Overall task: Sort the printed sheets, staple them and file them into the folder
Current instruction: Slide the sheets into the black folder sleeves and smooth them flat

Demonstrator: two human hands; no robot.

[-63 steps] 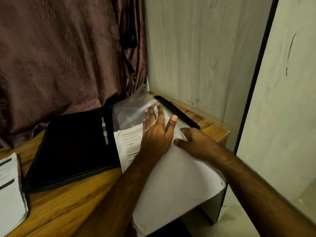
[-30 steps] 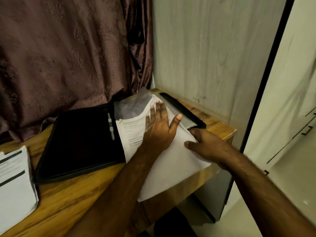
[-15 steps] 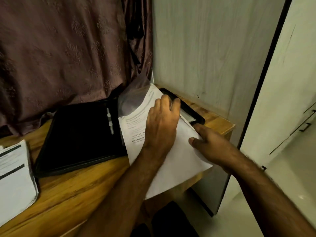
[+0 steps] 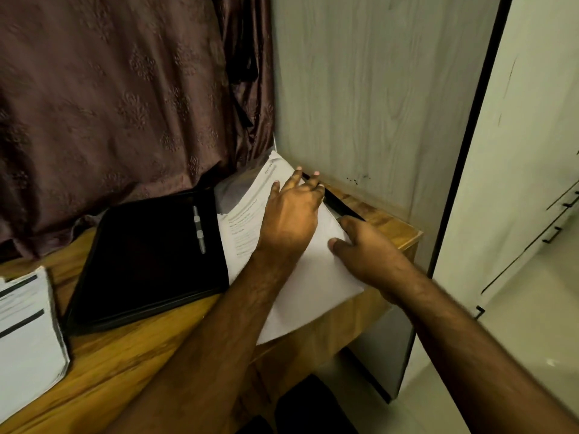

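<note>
An open black folder (image 4: 147,255) lies on the wooden table (image 4: 125,355), with a metal clip along its spine. White printed sheets (image 4: 307,292) lie on its right half, their top end tucked into a clear plastic sleeve (image 4: 232,189). My left hand (image 4: 291,217) presses flat on the sheets, fingers spread toward the far corner. My right hand (image 4: 366,249) rests on the sheets' right edge with thumb and fingers against the paper. The near corner of the sheets overhangs the table edge.
A second stack of printed papers (image 4: 28,336) sits at the table's left edge. A brown curtain (image 4: 125,89) hangs behind. A grey wood-grain panel (image 4: 360,89) bounds the table on the right, floor beyond.
The sheets have slid farther up into the sleeve toward the far corner. My left hand moved forward with them and its fingers straightened; my right hand followed along the right edge.
</note>
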